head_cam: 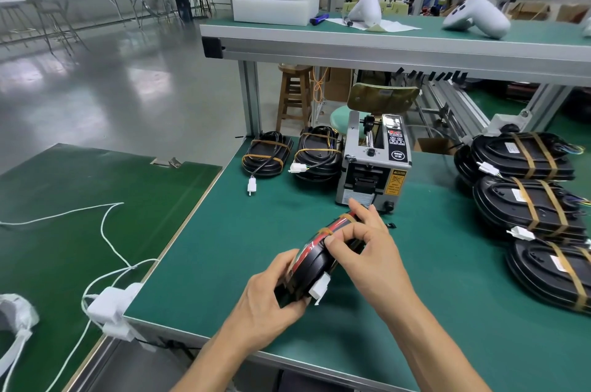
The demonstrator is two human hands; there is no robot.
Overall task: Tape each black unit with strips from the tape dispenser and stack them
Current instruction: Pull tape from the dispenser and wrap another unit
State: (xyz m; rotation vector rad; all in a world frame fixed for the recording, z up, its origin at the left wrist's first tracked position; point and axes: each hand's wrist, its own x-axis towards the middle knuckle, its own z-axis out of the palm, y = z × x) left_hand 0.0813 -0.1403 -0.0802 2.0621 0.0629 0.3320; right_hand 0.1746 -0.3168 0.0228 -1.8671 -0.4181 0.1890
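Black unit is held up on edge just above the green mat, between both hands, tilted so its rim faces the camera; a red band runs along that rim and two tan tape strips already cross it. Left hand grasps the near end of the unit, fingers curled under, thumb on top, next to the white connector hanging off the lower edge. Right hand is on the far half: thumb and forefinger look pinched on the tape at the rim, other fingers spread behind the body, so grasping tape plus unit; exact contact of the far fingertips is hidden. Tape dispenser sits just beyond the right hand, outlet facing it; can't tell if a strip is waiting there. Step in hand, as I read it: smoothing a strip down around the rim. To do it well: keep the left grip firm so the unit doesn't rotate, run the right thumb along the strip from face over edge, pull it taut, keep the cable and connector out from under the tape. Taped units are laid out overlapping to the right of the right hand; two more units beyond the left hand, left of the dispenser.
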